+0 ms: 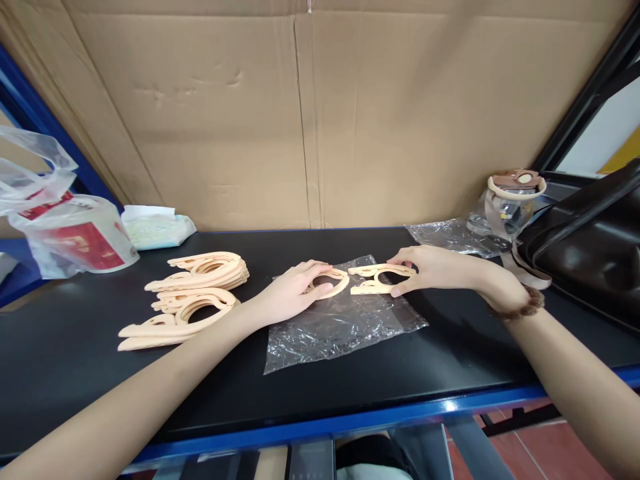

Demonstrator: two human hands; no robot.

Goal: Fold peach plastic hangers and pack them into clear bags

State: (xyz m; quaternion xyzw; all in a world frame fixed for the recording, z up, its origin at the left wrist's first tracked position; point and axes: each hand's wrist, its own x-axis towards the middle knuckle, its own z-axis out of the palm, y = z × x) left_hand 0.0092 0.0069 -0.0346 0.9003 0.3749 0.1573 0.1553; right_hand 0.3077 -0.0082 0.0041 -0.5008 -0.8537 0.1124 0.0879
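Note:
A clear plastic bag (335,330) lies flat on the black tabletop (70,373). On its far part rest beige curved plastic pieces. My left hand (295,290) has its fingers curled over the left piece (336,283), thumb against its rim. My right hand (435,268) pinches the right piece (373,280) by its right end, between thumb and fingers. The two pieces lie end to end, almost touching. A beaded bracelet (525,307) sits on my right wrist.
A stack of several more beige pieces (193,293) lies to the left. Beyond it are a tissue pack (155,227) and a plastic bag with red print (75,240). At the right stand a clear bottle (510,203), crumpled plastic (450,235) and a dark bag (590,247). Cardboard (320,113) backs the table.

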